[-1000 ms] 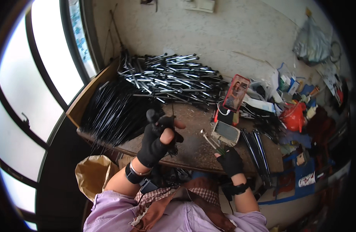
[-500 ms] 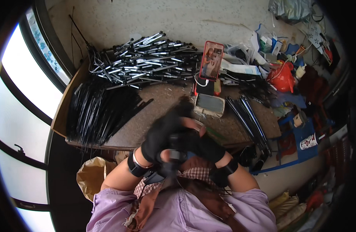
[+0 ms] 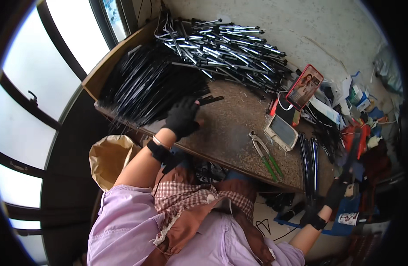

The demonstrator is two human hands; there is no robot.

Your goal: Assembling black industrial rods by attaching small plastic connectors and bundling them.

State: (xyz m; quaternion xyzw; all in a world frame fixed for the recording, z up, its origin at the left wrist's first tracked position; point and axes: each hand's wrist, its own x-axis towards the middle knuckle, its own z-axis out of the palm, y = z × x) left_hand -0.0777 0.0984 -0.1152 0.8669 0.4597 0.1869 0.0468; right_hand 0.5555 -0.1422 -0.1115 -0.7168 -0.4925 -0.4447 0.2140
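My left hand, in a black fingerless glove, is at the right edge of a spread pile of thin black strips. Its thumb stands apart from its fingers, beside a few strip ends that jut out to the right. Far over at the right, past the table's edge, my right hand is blurred. It appears closed on a long dark rod that points away from me; its exact kind is unclear. Between the hands, pliers with green handles lie on the table.
Silver and black rods are heaped at the back. A propped phone stands behind a grey block. Dark tubes lie at the table's right end. A paper sack is at the left, and a cup at the right.
My hands were together in front of me and have parted: left to the black strips, right out past the table's right end. The pliers now lie on the table. The view has turned.
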